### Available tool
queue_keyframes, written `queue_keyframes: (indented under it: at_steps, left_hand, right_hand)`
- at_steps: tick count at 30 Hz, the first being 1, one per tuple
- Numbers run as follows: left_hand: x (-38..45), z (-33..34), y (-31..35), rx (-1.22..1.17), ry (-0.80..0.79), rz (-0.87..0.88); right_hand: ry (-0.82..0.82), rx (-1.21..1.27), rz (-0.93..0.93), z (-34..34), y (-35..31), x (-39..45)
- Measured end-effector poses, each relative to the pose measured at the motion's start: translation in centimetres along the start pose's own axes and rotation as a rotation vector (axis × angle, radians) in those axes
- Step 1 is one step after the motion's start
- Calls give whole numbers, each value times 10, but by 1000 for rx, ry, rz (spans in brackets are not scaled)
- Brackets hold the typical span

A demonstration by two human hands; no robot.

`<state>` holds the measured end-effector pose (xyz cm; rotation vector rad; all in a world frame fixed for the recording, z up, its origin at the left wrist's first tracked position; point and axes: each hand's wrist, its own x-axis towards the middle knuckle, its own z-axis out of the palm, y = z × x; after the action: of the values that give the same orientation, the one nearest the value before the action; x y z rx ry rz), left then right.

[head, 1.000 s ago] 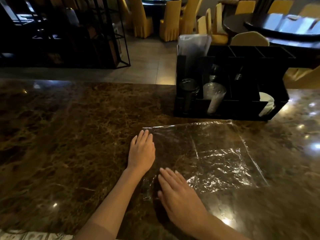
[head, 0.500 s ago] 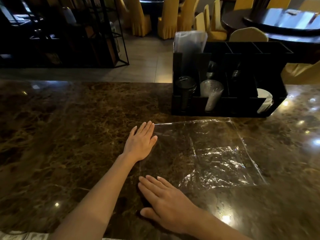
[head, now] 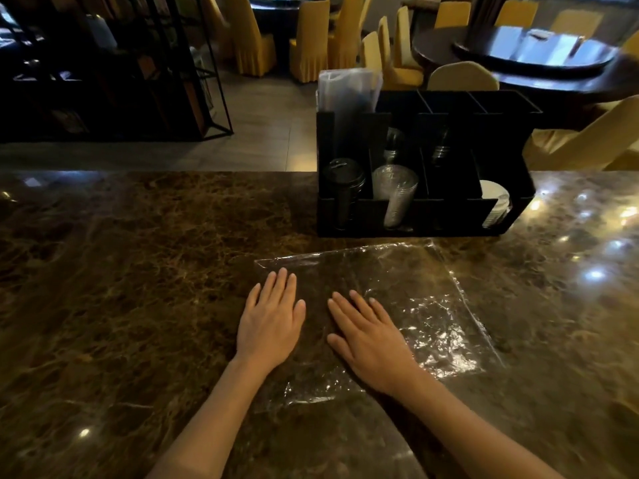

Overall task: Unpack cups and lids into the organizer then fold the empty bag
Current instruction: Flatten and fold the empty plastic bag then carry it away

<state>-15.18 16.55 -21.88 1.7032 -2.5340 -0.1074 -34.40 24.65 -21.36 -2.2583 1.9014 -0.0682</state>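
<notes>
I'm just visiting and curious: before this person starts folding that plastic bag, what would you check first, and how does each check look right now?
1. Bag empty: ok, only the counter shows through it.
2. Bag flat on the counter: mostly ok, the right half is crinkled.
3. Left hand flat on the bag's left edge: ok.
4. Right hand flat on the bag: ok.
5. Cups in the organizer: ok.
6. Air trapped inside the bag: cannot tell.

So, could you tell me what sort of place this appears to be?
Probably a restaurant or banquet hall: round dining tables with yellow-covered chairs behind, and a marble counter holding a cup organizer.
</notes>
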Motion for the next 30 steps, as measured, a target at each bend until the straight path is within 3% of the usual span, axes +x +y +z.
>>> queue_keyframes:
  at_steps: [4,7,9,11,14,17,22,24,27,29,30]
  left_hand:
    - [-3,2,-7,25,-17,18]
    - [5,-3,5,-36,7,-33]
    - [16,-8,20,-149,61,-81]
    - [23,-9,31,-205,67,-103]
    - [22,-4,33,-79,41,-99]
    - [21,0,29,-57,21,-103]
    - [22,2,30,-30,-11,-106]
    - [22,-1,31,-34,-15,-111]
    - [20,-10,41,-47,16,-139]
    - [15,-13,55,-96,56,-119]
    - [12,-13,63,-129,66,-89]
  right_hand:
    - [49,-45,330,-5,77,-34]
    - [62,-72,569,-17,94,-34]
    - [150,1,479,-23,73,-5]
    - [196,91,258,-24,42,34]
    - [102,79,28,-15,18,76]
    - [96,-20,90,-10,51,83]
    - [199,40,426,-28,137,55]
    - [351,315,554,-45,158,41]
    - [594,1073,812,-76,178,16]
    - [545,1391,939,-87,188,-2]
    - [465,1400,975,-89,187,-10]
